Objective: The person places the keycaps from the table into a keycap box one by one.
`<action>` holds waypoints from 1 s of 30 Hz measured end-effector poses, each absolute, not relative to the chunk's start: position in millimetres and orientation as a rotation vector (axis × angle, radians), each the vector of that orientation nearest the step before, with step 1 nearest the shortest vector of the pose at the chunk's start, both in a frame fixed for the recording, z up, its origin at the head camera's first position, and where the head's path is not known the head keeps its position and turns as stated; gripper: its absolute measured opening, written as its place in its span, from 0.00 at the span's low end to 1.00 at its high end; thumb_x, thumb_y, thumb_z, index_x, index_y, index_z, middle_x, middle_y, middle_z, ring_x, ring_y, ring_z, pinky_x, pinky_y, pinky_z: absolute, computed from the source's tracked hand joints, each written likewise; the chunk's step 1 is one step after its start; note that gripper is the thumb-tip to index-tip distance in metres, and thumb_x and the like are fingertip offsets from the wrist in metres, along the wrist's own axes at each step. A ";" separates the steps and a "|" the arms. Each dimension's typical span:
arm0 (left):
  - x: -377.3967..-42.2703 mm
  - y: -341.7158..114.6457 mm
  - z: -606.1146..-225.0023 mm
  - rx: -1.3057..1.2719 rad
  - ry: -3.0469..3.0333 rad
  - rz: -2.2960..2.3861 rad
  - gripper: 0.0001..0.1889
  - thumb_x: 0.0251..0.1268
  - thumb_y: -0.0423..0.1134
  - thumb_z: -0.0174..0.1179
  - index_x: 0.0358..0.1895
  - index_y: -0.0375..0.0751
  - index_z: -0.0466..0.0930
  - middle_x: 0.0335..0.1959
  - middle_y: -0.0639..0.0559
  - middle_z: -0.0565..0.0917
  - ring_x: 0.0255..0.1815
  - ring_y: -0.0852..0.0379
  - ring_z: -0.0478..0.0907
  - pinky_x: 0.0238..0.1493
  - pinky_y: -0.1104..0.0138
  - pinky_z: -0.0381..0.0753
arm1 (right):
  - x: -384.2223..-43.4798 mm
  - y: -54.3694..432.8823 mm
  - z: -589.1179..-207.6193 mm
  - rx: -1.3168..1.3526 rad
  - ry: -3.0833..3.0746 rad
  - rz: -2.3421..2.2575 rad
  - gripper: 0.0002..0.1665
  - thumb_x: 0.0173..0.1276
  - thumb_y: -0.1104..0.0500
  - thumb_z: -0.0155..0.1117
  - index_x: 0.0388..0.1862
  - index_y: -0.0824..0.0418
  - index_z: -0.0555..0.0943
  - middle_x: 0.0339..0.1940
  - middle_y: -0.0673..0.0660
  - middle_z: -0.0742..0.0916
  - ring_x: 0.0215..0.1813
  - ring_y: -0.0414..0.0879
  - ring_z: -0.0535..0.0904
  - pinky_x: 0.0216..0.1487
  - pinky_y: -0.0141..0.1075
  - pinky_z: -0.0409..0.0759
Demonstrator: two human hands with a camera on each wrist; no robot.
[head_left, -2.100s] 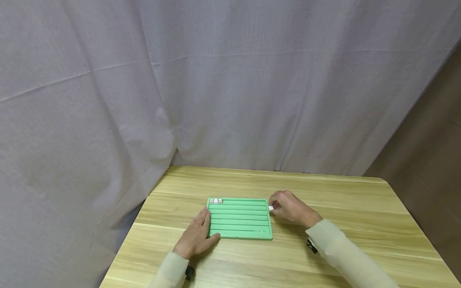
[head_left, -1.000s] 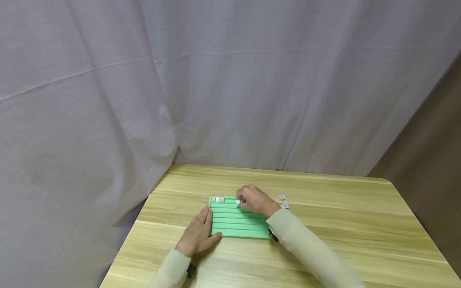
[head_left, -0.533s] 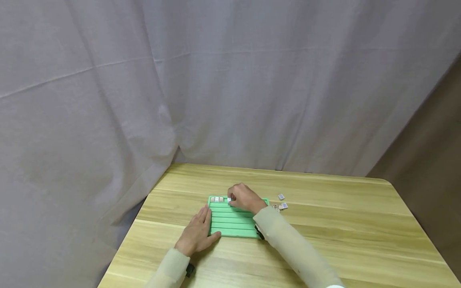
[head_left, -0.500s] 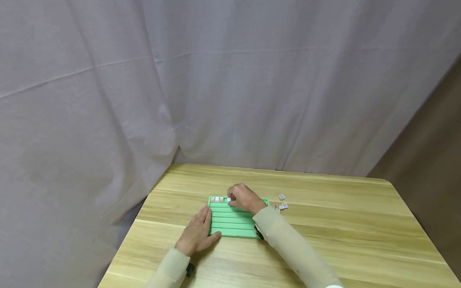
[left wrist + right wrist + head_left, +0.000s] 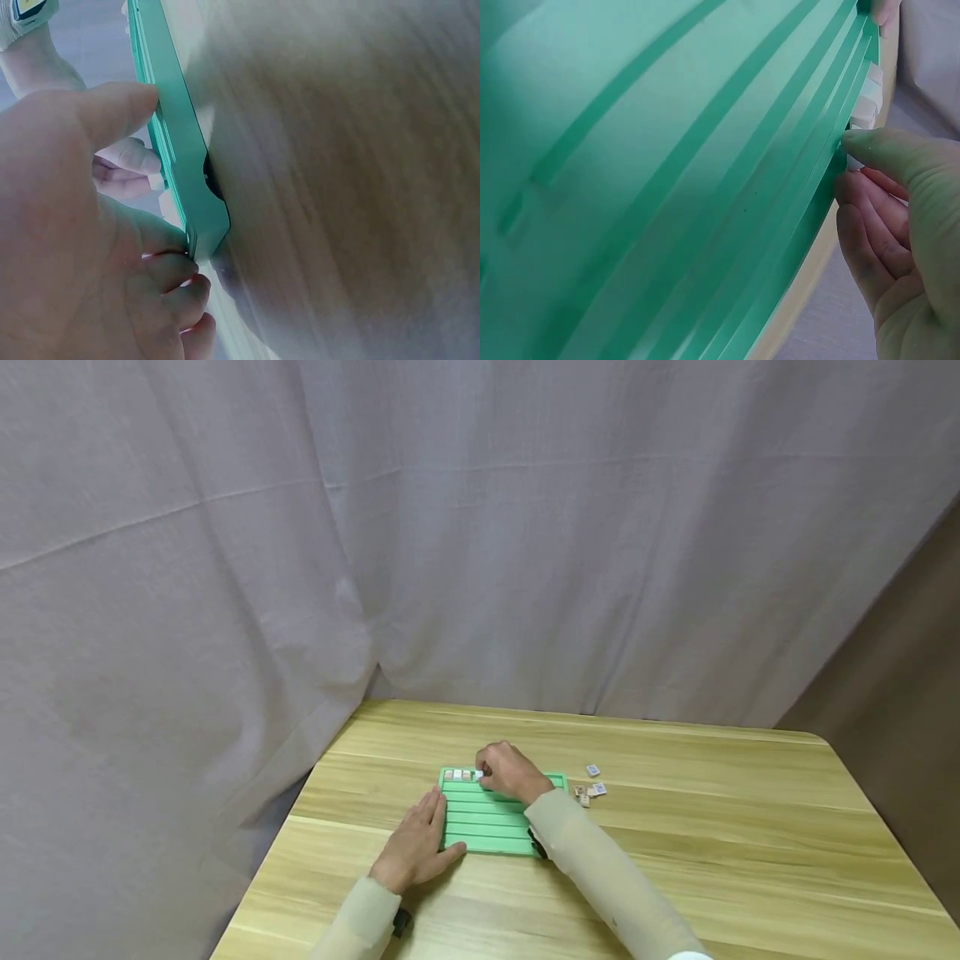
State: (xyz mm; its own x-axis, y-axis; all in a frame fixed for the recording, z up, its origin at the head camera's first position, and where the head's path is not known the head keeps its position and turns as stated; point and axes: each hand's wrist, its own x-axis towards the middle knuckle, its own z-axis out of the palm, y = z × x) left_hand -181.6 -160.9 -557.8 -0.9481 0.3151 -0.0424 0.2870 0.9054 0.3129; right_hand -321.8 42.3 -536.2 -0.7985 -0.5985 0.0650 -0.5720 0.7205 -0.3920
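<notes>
A green tray (image 5: pixel 483 831) with long parallel grooves lies on the table. My left hand (image 5: pixel 414 845) rests along its left side, fingers straight and thumb at the front edge; the left wrist view shows fingertips against the tray's side (image 5: pixel 178 127). Three small tiles (image 5: pixel 457 774), pale and white, stand side by side at the left end of the far groove. Just right of them my right hand (image 5: pixel 512 771) pinches a white tile (image 5: pixel 478 775) between thumb and fingers. In the right wrist view that tile (image 5: pixel 856 159) sits at the groove, partly covered by the thumb.
Several loose tiles (image 5: pixel 585 801) lie on the wooden table (image 5: pixel 720 827) to the right of the tray, one printed tile (image 5: pixel 593 771) a little farther back. A grey curtain (image 5: pixel 510 568) hangs behind the table and along its left side.
The right hand has carried the white tile from beside the tray's right edge leftward along the far groove, up to the three tiles. The left hand has stayed at the tray's left side.
</notes>
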 end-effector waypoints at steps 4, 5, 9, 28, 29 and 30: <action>-181.7 -160.7 -559.0 0.473 2.970 0.466 0.49 0.78 0.61 0.56 0.81 0.22 0.53 0.85 0.29 0.54 0.87 0.35 0.54 0.85 0.43 0.61 | -322.5 41.0 -536.7 -0.974 2.860 -0.594 0.04 0.69 0.64 0.74 0.41 0.61 0.90 0.41 0.55 0.92 0.40 0.40 0.84 0.41 0.34 0.87; -181.6 -160.7 -558.8 0.471 2.968 0.468 0.49 0.78 0.61 0.56 0.82 0.22 0.53 0.85 0.29 0.53 0.87 0.35 0.54 0.85 0.43 0.61 | -322.5 40.5 -536.6 -0.977 2.859 -0.591 0.04 0.69 0.64 0.74 0.41 0.61 0.90 0.41 0.55 0.91 0.40 0.40 0.84 0.40 0.34 0.86; -181.4 -160.4 -557.5 0.457 2.959 0.477 0.48 0.78 0.61 0.55 0.82 0.23 0.52 0.86 0.29 0.52 0.87 0.35 0.53 0.85 0.43 0.60 | -322.7 38.2 -535.2 -0.984 2.859 -0.593 0.03 0.67 0.65 0.75 0.39 0.62 0.90 0.38 0.54 0.91 0.37 0.40 0.81 0.38 0.34 0.85; -183.0 -159.7 -557.5 0.444 2.953 0.455 0.49 0.78 0.62 0.56 0.82 0.24 0.51 0.86 0.30 0.52 0.87 0.36 0.53 0.85 0.44 0.60 | -326.2 34.5 -536.7 -0.946 2.861 -0.562 0.03 0.67 0.63 0.76 0.38 0.59 0.89 0.40 0.52 0.90 0.40 0.40 0.82 0.41 0.34 0.86; -183.0 -159.9 -558.0 0.442 2.953 0.455 0.49 0.78 0.62 0.56 0.82 0.24 0.51 0.86 0.30 0.52 0.87 0.36 0.53 0.85 0.44 0.60 | -326.2 34.3 -536.5 -0.942 2.857 -0.562 0.03 0.67 0.63 0.77 0.38 0.59 0.89 0.40 0.52 0.90 0.40 0.40 0.82 0.42 0.34 0.86; -182.9 -160.0 -558.3 0.440 2.953 0.458 0.49 0.78 0.61 0.56 0.82 0.24 0.51 0.86 0.30 0.52 0.87 0.35 0.53 0.85 0.44 0.60 | -326.5 33.9 -536.5 -0.939 2.852 -0.564 0.03 0.67 0.63 0.77 0.39 0.59 0.89 0.41 0.52 0.90 0.41 0.40 0.82 0.42 0.34 0.86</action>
